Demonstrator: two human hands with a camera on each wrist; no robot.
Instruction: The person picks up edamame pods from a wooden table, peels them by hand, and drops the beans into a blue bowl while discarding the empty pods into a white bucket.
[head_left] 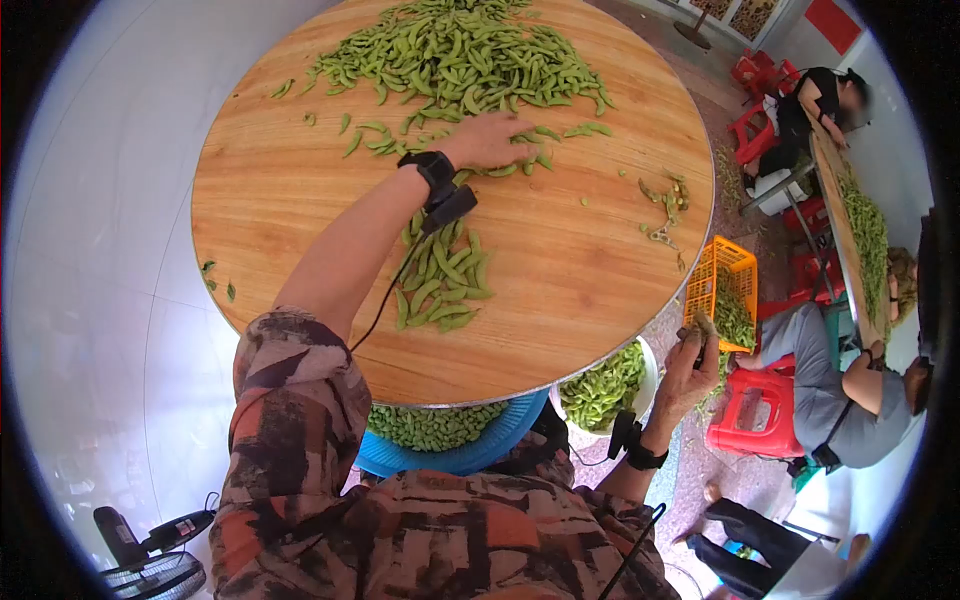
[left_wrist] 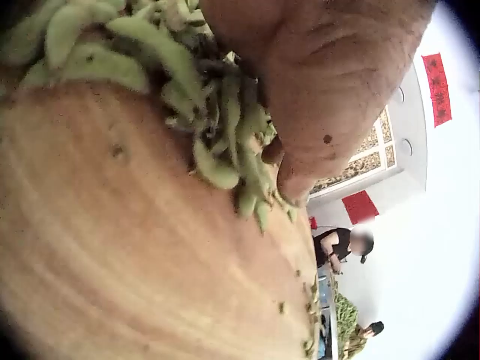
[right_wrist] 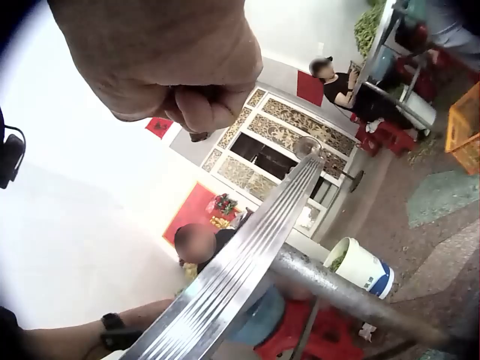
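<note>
My left hand (head_left: 487, 140) reaches over the round wooden table, its fingers extended on green soybean pods (head_left: 500, 170) at the near edge of a big heap (head_left: 460, 60). In the left wrist view the thumb side of the hand (left_wrist: 322, 82) is right at a cluster of pods (left_wrist: 225, 142). A smaller group of pods (head_left: 440, 280) lies below that wrist. Off the table's right edge, my right hand (head_left: 690, 380) is raised with curled fingers, gripping a small dark object (head_left: 692, 334) whose kind I cannot tell. Only its tip (right_wrist: 199, 137) shows in the right wrist view.
Under the near table edge stand a blue basin (head_left: 525, 420) of shelled beans and a white bucket (head_left: 648, 375) of pods. An orange crate (head_left: 700, 290) and red stools (head_left: 745, 425) are at the right. People sit at another table (head_left: 835, 200). Loose scraps (head_left: 672, 205) lie on the tabletop.
</note>
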